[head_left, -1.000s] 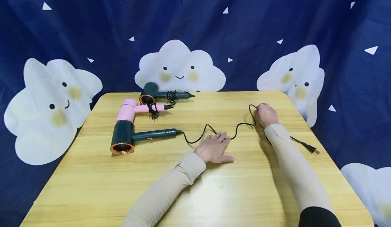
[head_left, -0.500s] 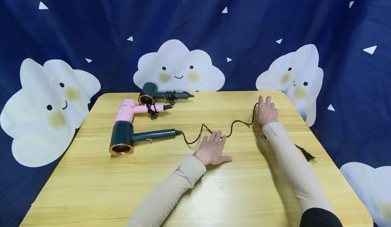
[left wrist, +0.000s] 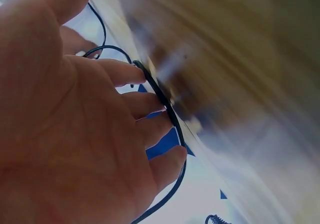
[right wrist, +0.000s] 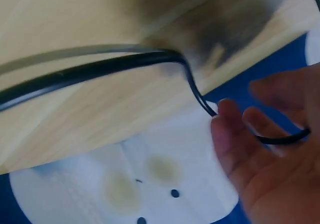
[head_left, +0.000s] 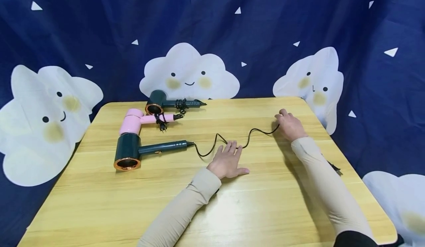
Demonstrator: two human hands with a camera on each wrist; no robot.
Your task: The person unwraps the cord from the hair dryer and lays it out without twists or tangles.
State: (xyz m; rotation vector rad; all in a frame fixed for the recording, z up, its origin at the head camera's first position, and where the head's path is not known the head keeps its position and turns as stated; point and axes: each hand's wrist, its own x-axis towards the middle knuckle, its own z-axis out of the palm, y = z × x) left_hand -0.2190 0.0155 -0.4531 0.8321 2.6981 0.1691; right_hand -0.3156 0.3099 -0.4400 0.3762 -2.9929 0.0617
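A dark green hair dryer [head_left: 128, 149] with a copper ring lies at the left of the table, its black power cord [head_left: 256, 130] stretching rightward in bends. Over the middle of that cord my left hand [head_left: 227, 161] lies palm down with fingers spread; in the left wrist view the cord [left wrist: 175, 119] runs along its fingertips. Farther right my right hand [head_left: 290, 126] holds the cord loosely in bent fingers. In the right wrist view the cord [right wrist: 95, 74] passes behind the fingertips and shows again near the thumb. The plug [head_left: 334, 168] is mostly hidden by the right sleeve.
Behind that dryer lie a pink hair dryer [head_left: 130, 121] and a second dark green hair dryer [head_left: 156, 101], each with its cord wound round the handle. The wooden table [head_left: 99, 210] ends at a blue curtain [head_left: 259, 55] printed with clouds.
My right hand gripped the cord, spread its fingers near the far edge, then came slightly nearer with fingers bent. The cord beside it lies straighter. My left hand stays on the cord.
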